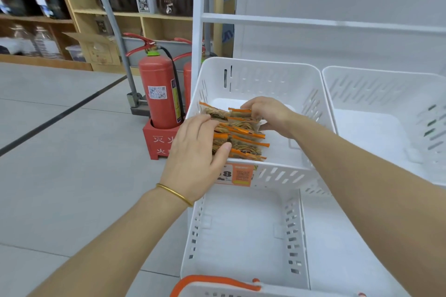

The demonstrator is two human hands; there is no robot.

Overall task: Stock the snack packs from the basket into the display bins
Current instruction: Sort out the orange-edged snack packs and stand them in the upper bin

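Head view, looking down at a white rack of bins.

Row of snack packs (241,137), orange-edged with brown contents, standing on edge inside the upper left display bin (265,67), along its left side, from mid-bin up to the front wall.

Left hand (195,149) at the near left end of the row: fingers curled over the pack tops, thumb pressed against the nearest pack, gripping the bunch. Thin gold bracelet (173,194) on that wrist.

Right hand (265,113) at the far end of the row: fingers hooked over the rear packs, thumb on their right side, also gripping.

Orange price tag (239,175) clipped to the front wall of the same bin, partly hidden by the left hand.

Second white bin (386,79) just beside it on the right, nothing visible in it. Lower bin (293,236) under the front edge of the first.

Basket (241,290) at the bottom edge, only the white rim and orange handle showing; contents not visible.

Left of the rack, on the floor: red fire extinguisher (159,94) upright in a red stand (156,142). Wooden shelves (108,11) with dark containers behind.
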